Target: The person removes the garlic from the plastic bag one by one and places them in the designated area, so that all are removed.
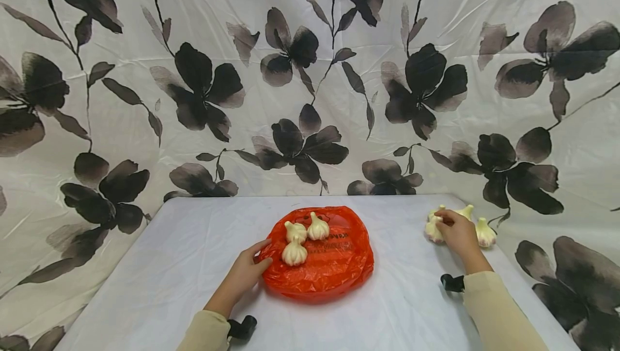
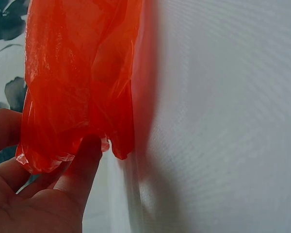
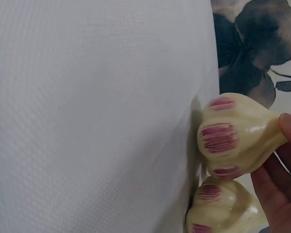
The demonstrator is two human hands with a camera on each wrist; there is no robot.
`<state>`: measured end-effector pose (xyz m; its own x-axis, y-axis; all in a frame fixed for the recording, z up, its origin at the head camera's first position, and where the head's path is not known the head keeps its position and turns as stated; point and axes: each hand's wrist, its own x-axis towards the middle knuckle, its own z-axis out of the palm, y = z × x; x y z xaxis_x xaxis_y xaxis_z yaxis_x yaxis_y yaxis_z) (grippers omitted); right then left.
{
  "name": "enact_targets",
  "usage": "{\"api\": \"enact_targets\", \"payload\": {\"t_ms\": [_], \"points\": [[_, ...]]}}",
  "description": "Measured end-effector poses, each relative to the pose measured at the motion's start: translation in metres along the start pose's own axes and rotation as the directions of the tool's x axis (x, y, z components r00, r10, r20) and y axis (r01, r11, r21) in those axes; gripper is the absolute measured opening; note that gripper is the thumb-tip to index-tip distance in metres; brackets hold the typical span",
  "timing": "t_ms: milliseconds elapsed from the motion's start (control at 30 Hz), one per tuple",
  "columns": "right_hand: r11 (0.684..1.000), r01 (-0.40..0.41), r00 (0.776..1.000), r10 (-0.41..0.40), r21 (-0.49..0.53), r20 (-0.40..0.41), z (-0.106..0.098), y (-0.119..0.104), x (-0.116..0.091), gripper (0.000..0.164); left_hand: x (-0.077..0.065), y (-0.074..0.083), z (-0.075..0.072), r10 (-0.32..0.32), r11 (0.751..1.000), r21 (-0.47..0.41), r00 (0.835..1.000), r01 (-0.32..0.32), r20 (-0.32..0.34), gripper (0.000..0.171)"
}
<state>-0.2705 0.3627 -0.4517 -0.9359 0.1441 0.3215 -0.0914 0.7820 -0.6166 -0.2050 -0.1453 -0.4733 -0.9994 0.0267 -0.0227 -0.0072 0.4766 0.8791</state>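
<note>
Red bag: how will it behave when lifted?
Probably floppy: the bag wrinkles and crumples at the left hand. Likely slick, given its glossy film. The garlic on top looks rounded, so it may roll if tilted.

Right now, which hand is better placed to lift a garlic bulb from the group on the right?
The right hand, I'd judge: it pinches a garlic bulb by its stem, with other bulbs close by. The left hand is farther off, holding the edge of the red plastic bag.

Both wrist views look dimmer than the head view — small glints dot the crinkled red plastic bag (image 1: 334,273), soft shadow beside it.
</note>
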Motion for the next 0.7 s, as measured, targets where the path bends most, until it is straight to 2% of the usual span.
{"api": "enact_targets", "payload": {"t_ms": [700], "points": [[0.998, -0.058, 0.997, 0.058, -0.011, 0.050, 0.0003, 0.0022, -0.0007, 0.033, -0.0018, 0.0007, -0.0002, -0.004, 1.000, -0.001, 1.000, 0.004, 0.004, 0.053]]}}
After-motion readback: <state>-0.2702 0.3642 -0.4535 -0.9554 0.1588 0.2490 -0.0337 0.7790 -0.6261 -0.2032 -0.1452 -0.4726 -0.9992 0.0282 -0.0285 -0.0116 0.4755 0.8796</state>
